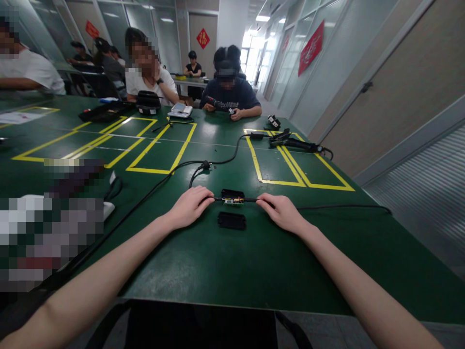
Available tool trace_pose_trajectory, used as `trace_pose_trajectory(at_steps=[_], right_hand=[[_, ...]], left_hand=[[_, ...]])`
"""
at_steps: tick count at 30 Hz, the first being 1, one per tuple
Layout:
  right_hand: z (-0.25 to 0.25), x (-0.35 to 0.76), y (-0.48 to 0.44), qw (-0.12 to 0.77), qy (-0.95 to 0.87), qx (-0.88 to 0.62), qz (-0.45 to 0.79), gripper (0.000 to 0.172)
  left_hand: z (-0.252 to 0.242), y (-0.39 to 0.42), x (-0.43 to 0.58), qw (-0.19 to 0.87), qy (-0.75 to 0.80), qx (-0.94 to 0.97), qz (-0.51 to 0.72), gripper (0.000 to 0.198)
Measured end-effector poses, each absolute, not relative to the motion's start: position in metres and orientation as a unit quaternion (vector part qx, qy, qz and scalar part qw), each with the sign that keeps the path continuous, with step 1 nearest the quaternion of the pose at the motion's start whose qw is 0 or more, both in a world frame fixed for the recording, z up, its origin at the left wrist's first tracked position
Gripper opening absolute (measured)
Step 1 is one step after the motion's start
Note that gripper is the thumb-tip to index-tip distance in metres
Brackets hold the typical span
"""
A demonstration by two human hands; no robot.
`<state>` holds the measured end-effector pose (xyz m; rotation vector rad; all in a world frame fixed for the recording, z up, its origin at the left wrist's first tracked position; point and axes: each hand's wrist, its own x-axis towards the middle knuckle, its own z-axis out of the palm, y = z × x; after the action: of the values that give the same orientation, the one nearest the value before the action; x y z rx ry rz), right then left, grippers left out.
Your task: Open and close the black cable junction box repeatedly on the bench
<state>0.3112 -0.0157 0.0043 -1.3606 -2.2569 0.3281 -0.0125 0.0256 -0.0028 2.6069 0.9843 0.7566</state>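
Observation:
A small circuit board (232, 201) with coloured wires is in the middle, a black cable coming off each end. The fingers of my left hand (191, 203) pinch the cable at the board's left end. On the other side, my right hand (281, 211) pinches the right cable (250, 199). Just behind the board sits one black plastic case half (232, 193). A second black case half (231, 220) lies on the table, nearer to me. Whether the board touches the far case half, I cannot tell.
A long black cord (156, 186) with a plug (205, 165) crosses the green table (181, 271). Beyond, yellow tape marks (283, 184) and a black device (296, 143) lie at right. Across the table, a person in a dark shirt (230, 94) handles small parts; other people sit at left.

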Motion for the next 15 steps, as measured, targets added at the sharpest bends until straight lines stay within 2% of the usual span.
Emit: trace_pose_trajectory(at_steps=[15], right_hand=[[0.0138,0.3093,-0.0227,0.243,-0.824,-0.458,0.227,0.050]], left_hand=[[-0.0012,0.0202,-0.0161,0.212,0.311,0.892,0.251,0.032]])
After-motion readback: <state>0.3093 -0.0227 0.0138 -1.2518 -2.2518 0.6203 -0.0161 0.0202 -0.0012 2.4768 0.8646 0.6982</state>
